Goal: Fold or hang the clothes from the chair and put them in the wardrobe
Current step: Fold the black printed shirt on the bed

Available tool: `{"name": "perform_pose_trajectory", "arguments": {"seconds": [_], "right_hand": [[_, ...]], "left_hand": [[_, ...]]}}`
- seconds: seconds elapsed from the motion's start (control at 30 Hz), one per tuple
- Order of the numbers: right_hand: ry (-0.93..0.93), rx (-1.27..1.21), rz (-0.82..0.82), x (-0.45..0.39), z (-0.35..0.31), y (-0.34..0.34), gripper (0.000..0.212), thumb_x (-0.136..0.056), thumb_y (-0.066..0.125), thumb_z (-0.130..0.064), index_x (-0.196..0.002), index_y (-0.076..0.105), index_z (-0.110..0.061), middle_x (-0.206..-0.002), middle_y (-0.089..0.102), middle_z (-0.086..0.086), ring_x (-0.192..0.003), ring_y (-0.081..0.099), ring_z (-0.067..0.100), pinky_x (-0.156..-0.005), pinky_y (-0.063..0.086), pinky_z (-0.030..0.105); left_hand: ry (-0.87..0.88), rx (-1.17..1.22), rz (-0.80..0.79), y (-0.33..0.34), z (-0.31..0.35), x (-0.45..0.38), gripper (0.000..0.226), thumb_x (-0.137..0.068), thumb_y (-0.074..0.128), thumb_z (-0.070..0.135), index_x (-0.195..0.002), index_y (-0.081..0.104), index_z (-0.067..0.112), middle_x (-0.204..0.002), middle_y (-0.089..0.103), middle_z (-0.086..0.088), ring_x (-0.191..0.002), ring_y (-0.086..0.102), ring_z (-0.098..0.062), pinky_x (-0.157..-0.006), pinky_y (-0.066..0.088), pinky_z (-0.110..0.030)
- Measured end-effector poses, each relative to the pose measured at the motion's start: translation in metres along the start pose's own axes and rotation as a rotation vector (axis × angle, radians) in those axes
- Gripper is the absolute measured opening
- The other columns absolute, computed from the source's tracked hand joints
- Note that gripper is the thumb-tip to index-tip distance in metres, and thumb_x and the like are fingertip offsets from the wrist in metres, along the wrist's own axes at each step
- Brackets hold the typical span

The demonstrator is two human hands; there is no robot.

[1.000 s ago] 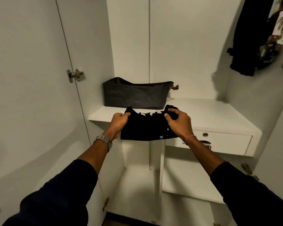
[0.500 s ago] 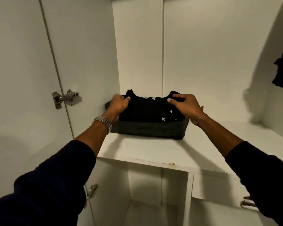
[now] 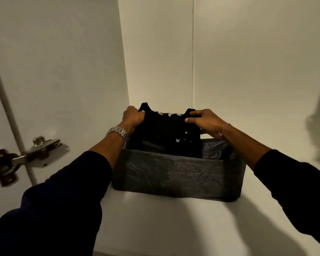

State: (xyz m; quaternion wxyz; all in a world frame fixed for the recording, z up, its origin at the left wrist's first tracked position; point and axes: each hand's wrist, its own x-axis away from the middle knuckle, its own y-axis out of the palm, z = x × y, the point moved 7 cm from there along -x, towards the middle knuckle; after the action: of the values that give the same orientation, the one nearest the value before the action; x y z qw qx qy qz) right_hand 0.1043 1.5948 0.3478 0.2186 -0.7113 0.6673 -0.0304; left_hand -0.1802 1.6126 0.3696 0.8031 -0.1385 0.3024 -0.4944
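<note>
Both hands are pinching the top edge of a folded black cotton garment with small white star prints (image 3: 166, 132). The left hand (image 3: 132, 116) is curling fingers tight over the garment's far-left corner; the right hand (image 3: 204, 121) is clamping thumb and fingers on the far-right corner. Both grips are closed on cloth, nothing else in either hand.

The garment is hanging upright between the hands, its lower part sitting inside a dark grey rectangular fabric storage bin (image 3: 177, 174), toward the bin's left side. Whether its bottom edge is touching the bin floor cannot be told; the near wall is hiding it. Some crumpled grey lining or cloth is showing in the bin's right part.

A silver metal wristwatch (image 3: 118, 133) is on the left wrist, a thin pink string bracelet (image 3: 224, 129) on the right. Dark navy sleeves are covering both forearms.

The bin is resting on a white wardrobe shelf (image 3: 174, 228), close to the left side panel. A metal door hinge (image 3: 26, 156) is sitting at near left on the open door.

Judgement: the garment is looking light, soft and limp, not slippery, not fragile. It will likely sag or unfold if one corner is let go early, so holding both top corners through the fold layers seems the right hold while lowering it flat into the bin. The placing step is looking nearly done for this piece.
</note>
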Motion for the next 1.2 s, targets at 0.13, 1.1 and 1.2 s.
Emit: {"name": "perform_pose_trajectory", "arguments": {"seconds": [0.13,1.1,1.2], "right_hand": [[0.071,0.206,-0.214,-0.032,0.040,0.023,0.061,-0.086,0.078,-0.017,-0.142,0.054,-0.010,-0.131,0.061,0.008,-0.110,0.066,0.026,-0.082,0.062,0.041],[-0.242,0.392,-0.088,-0.077,0.116,0.074,0.015,-0.076,0.085,-0.032,-0.090,0.082,-0.026,-0.092,0.078,-0.007,-0.106,0.059,-0.003,-0.105,0.040,0.014],[-0.273,0.407,-0.019,-0.074,0.113,0.073,0.016,-0.077,0.085,-0.029,-0.092,0.082,-0.024,-0.091,0.077,-0.007,-0.089,0.060,-0.006,-0.085,0.036,-0.005]], "left_hand": [[-0.110,-0.092,-0.169,0.028,-0.026,-0.027,0.038,-0.095,0.059,0.014,-0.123,0.051,-0.010,-0.117,0.060,-0.022,-0.106,0.063,-0.036,-0.084,0.055,-0.037],[-0.129,-0.943,-0.971,0.108,-0.139,-0.054,0.080,-0.103,0.042,0.006,-0.158,-0.009,0.031,-0.164,-0.003,-0.024,-0.147,0.021,-0.044,-0.115,0.033,-0.044],[-0.140,-0.894,-0.964,0.108,-0.145,-0.061,0.095,-0.099,0.057,0.011,-0.157,-0.013,0.036,-0.164,0.000,-0.024,-0.146,0.023,-0.045,-0.113,0.037,-0.049]]}}
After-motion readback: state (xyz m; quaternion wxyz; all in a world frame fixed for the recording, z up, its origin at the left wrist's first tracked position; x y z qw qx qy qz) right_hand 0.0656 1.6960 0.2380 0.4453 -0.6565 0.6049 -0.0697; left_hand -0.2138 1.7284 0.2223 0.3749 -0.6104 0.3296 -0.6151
